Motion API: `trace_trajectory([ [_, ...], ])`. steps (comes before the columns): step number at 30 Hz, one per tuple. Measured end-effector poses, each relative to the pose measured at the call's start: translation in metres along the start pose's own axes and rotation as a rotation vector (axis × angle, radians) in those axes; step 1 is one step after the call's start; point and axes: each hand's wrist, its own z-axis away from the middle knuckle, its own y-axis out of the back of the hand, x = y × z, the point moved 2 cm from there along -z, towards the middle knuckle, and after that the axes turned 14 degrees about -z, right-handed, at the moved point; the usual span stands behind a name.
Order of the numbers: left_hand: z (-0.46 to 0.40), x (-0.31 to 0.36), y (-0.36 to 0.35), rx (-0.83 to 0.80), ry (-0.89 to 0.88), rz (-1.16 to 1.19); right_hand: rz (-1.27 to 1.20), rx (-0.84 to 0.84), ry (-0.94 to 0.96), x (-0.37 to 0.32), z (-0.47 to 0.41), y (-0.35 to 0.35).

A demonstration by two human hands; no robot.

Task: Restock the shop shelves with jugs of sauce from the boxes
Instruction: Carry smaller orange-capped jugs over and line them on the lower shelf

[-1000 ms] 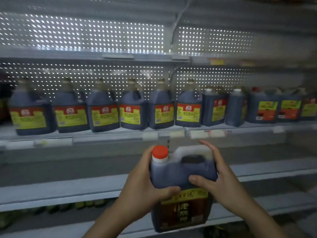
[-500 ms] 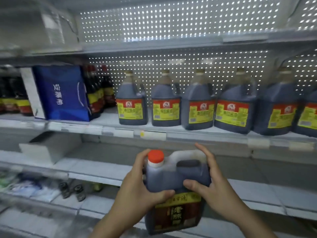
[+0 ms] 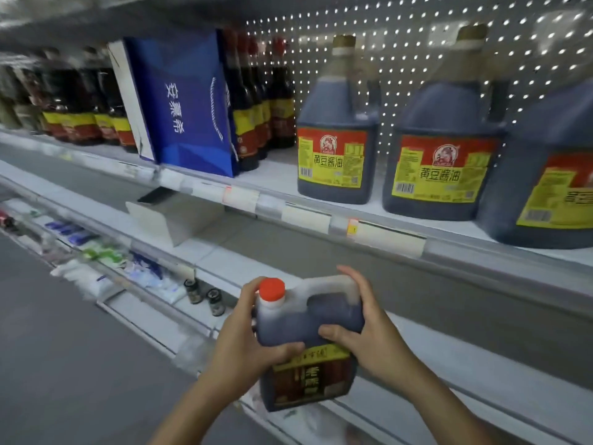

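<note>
I hold a dark sauce jug (image 3: pixel 309 319) with a red cap and a dark label upright in front of the shelves, low in the middle of the view. My left hand (image 3: pixel 248 343) grips its left side, thumb across the front. My right hand (image 3: pixel 369 329) grips its right side and clear handle. Above, on the upper shelf (image 3: pixel 378 234), stand large jugs of dark sauce with yellow and red labels (image 3: pixel 337 149), (image 3: pixel 446 155), (image 3: pixel 545 175).
A blue gift bag (image 3: pixel 186 101) and dark bottles (image 3: pixel 256 101) stand left on the upper shelf. Below it a white divider (image 3: pixel 167 223) rests on the middle shelf (image 3: pixel 481 316). Small jars (image 3: pixel 205 295) and white packets (image 3: pixel 96 277) lie on the lower shelves. Grey floor lies left.
The view has swung left and closer to the shelves. The jug stays held in both hands in the same grip, low in front of me.
</note>
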Motion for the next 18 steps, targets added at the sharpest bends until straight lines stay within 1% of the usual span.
trace_trajectory([
  [3,-0.031,-0.025,0.012,-0.026,-0.003,-0.017,0.001,0.009,-0.007,0.012,-0.036,-0.018],
  [7,-0.083,-0.064,0.018,-0.094,-0.029,0.039,0.056,0.093,0.022,0.028,-0.085,-0.033],
  [11,-0.140,-0.107,0.014,-0.200,-0.086,0.080,0.123,0.232,0.013,0.050,-0.123,-0.043],
  [15,-0.191,-0.134,0.004,-0.347,-0.134,0.136,0.165,0.396,-0.030,0.069,-0.146,-0.052],
  [18,-0.224,-0.148,-0.005,-0.487,-0.150,0.190,0.182,0.532,-0.055,0.080,-0.154,-0.057],
])
